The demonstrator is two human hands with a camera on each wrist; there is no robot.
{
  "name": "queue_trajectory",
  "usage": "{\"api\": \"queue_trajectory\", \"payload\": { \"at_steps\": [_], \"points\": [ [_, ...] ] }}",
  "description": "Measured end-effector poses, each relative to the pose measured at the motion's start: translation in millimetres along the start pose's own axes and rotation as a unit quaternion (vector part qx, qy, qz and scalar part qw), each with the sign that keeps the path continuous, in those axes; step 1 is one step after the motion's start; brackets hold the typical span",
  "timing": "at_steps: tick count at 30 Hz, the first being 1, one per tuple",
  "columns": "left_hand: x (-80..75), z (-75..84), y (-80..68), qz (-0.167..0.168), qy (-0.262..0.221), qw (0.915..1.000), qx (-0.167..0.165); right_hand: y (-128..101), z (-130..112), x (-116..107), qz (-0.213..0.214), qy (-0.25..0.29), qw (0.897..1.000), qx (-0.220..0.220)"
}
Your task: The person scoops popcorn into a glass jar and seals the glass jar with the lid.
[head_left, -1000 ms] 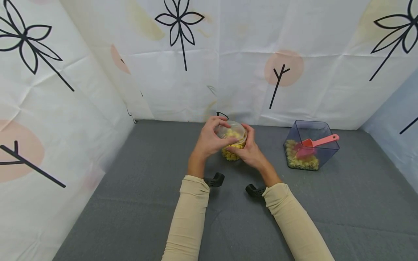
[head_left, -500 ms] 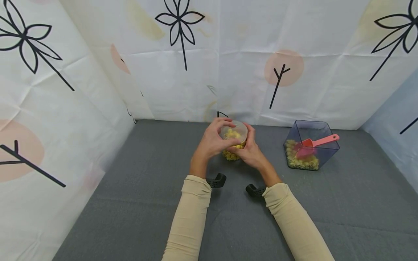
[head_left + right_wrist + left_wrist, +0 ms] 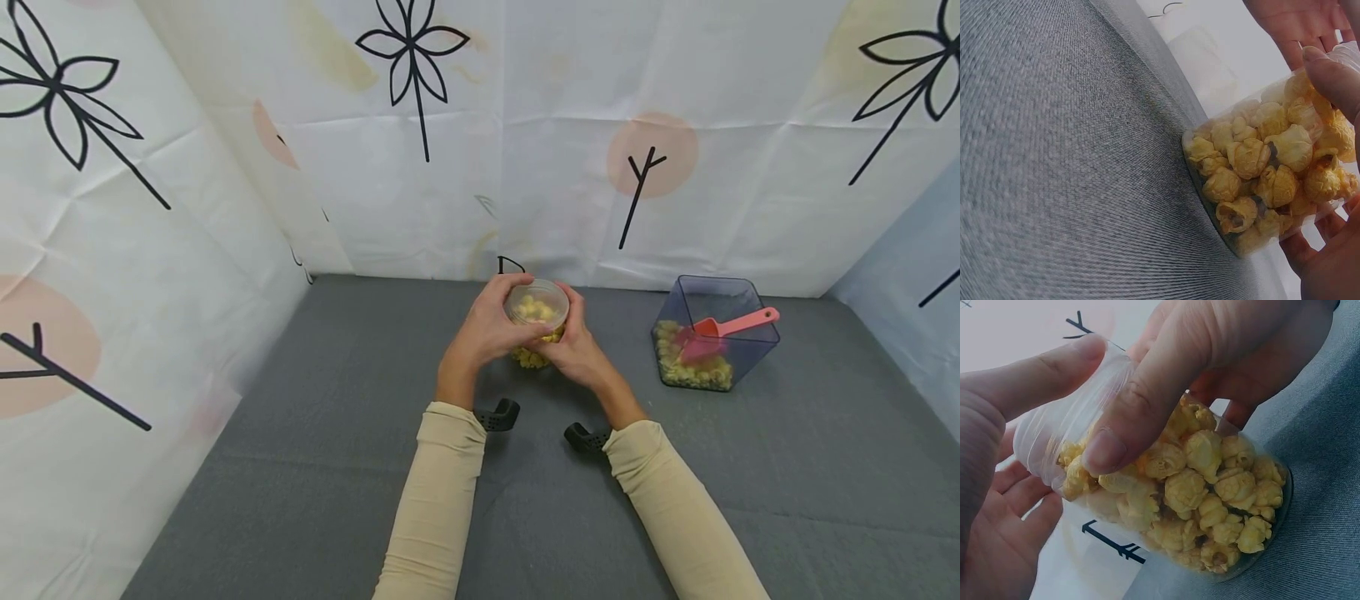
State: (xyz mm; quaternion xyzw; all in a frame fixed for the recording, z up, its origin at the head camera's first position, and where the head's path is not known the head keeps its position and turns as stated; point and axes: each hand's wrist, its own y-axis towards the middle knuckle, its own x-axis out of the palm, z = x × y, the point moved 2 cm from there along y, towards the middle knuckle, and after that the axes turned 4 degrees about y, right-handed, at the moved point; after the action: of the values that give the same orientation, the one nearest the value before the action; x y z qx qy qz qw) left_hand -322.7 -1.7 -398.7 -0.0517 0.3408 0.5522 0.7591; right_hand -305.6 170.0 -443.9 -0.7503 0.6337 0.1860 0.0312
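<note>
A clear plastic jar (image 3: 1210, 494) of yellow popcorn stands on the grey cloth near the back wall. My left hand (image 3: 483, 329) curls round the clear lid (image 3: 538, 303) at the jar's mouth, thumb on the near side and fingers on the far side. Lower down, my right hand (image 3: 576, 346) grips the jar's body, its thumb (image 3: 1138, 400) lying across the front in the left wrist view. Popcorn shows through the lid and the wall. In the right wrist view the jar's base touches the cloth, and part of the lid is cut off by the frame edge.
To the right stands a tinted square container (image 3: 671, 292), partly filled with popcorn. A pink scoop (image 3: 731, 325) leans in it, handle over the rim. Grey cloth (image 3: 337, 467) covers the table, and a patterned white sheet (image 3: 555, 192) hangs behind.
My left hand has shifted slightly right with the lid, which now sits squarer over the jar's mouth. The right hand keeps its hold on the jar. The container and scoop are unchanged.
</note>
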Motion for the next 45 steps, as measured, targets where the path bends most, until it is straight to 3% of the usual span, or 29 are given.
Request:
{"api": "queue_trajectory", "payload": {
  "at_steps": [4,11,15,30,37,45],
  "points": [
    [1.0,-0.7,0.1,0.015,-0.002,0.9998,-0.016,-0.9,-3.2,0.5,-0.002,0.002,1.000,0.013],
    [1.9,-1.7,0.0,0.037,-0.037,0.9986,-0.011,-12.4,-35.8,1.3,-0.002,0.005,1.000,0.002],
    [1.0,-2.5,-0.7,0.037,-0.052,0.9978,-0.017,-13.1,-38.3,2.2,-0.001,0.016,1.000,0.000],
    [-1.9,-4.0,-1.7,-0.005,-0.034,0.9986,-0.040,-12.8,-37.1,2.3,-0.004,0.015,1.000,0.012],
    [-0.5,-3.9,0.2,-0.004,-0.037,0.9989,-0.029,1.6,2.1,0.5,0.008,0.006,1.000,0.010],
    [-0.8,-4.3,-0.6,-0.007,-0.044,0.9988,-0.021,2.0,2.7,1.8,0.006,0.007,1.000,0.017]
  ]
}}
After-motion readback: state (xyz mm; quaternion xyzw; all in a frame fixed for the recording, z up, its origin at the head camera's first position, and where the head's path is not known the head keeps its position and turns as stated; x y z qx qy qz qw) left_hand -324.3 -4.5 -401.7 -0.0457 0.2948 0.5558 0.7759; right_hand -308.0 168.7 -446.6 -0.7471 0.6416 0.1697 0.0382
